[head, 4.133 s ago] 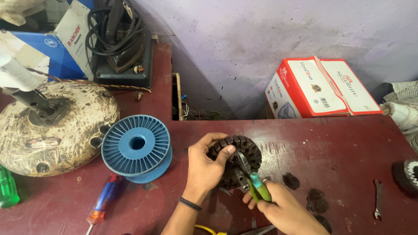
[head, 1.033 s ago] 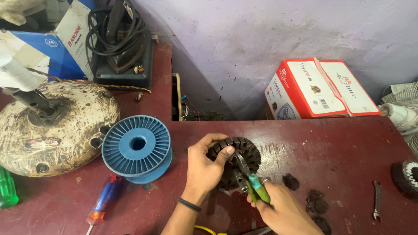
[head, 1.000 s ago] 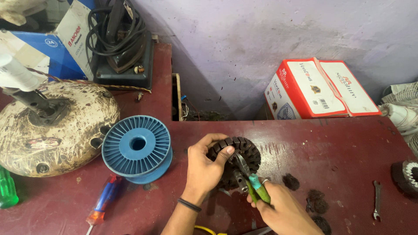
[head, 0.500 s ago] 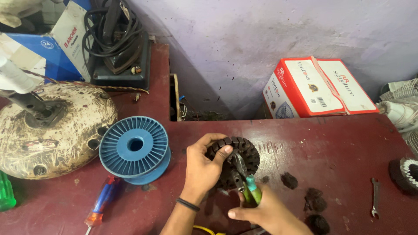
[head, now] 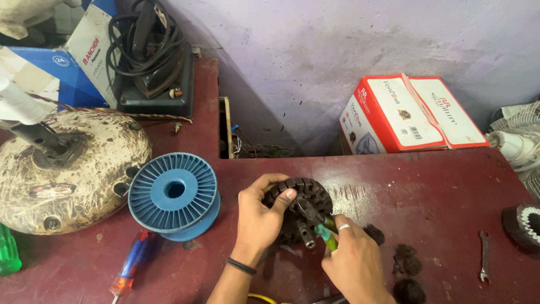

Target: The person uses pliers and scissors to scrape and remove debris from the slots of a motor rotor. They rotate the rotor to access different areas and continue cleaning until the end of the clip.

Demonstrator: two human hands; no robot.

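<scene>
A dark round motor stator (head: pixel 306 194) with a short shaft lies on the dark red workbench (head: pixel 427 191). My left hand (head: pixel 261 217) grips its left rim, thumb on the top face. My right hand (head: pixel 354 262) holds green-handled pliers (head: pixel 325 233), their dark jaws pressed into the stator's middle next to the shaft. A ring sits on one finger of the right hand and a black band on the left wrist.
A blue empty wire spool (head: pixel 173 194) and a worn cream fan motor housing (head: pixel 62 174) lie to the left. A red-and-blue screwdriver (head: pixel 130 263) sits near the front edge. Dark wire clumps (head: pixel 404 259), a small spanner (head: pixel 484 263), another stator (head: pixel 523 225) and a red-and-white box (head: pixel 410 115) are to the right.
My right hand with the pliers has shifted slightly left and closer to the stator's centre. The view has drifted a little. My left hand keeps its hold.
</scene>
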